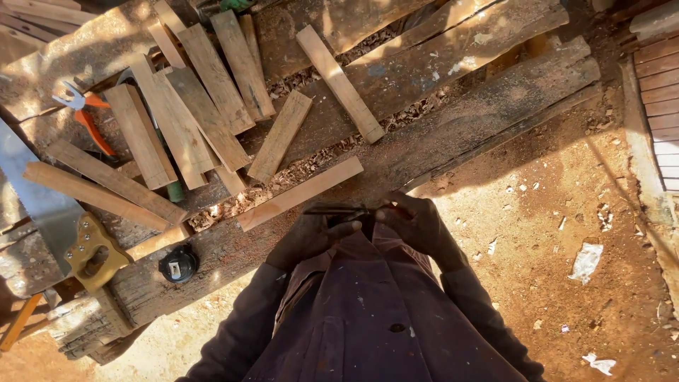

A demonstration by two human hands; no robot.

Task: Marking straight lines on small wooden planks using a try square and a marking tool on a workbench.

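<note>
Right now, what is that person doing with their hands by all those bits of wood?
A person stands at a rough plank workbench, both hands close to their chest. The left hand and right hand together hold a small dark, thin object; it sits in shadow, so I cannot tell what it is. Cut wooden slats lie scattered on the bench, with a handsaw, orange-handled pliers and a black tape measure.

Single head view, facing steeply down, close over workbench (pixel 453 134)
</note>
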